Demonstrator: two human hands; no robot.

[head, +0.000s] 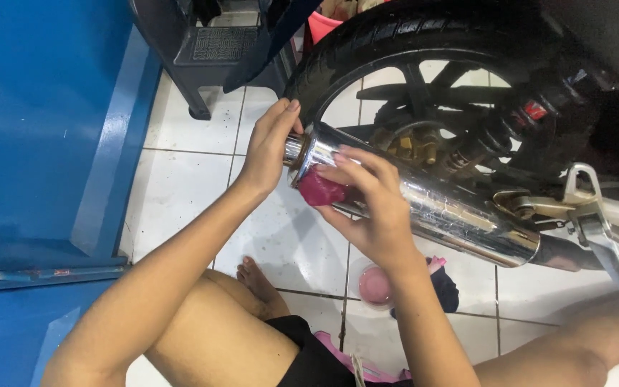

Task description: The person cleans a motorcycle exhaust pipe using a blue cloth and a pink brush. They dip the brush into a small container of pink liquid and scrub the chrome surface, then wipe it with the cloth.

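Note:
A shiny chrome exhaust pipe (pixel 453 215) of a motorcycle runs from the middle to the right. My left hand (pixel 270 143) rests on its round rear end, fingers curled around the tip. My right hand (pixel 367 208) presses a pink cloth (pixel 320 190) against the pipe's side near that end. Behind the pipe stands the black rear wheel (pixel 367 36) with its spokes and brake disc.
A small open tub of pink paste (pixel 375 285) sits on the white tiled floor (pixel 180 179) beside a dark rag (pixel 444 288). A blue panel (pixel 37 129) fills the left. A black plastic stool (pixel 216 50) stands at the top. My bare knees and foot (pixel 256 279) are below.

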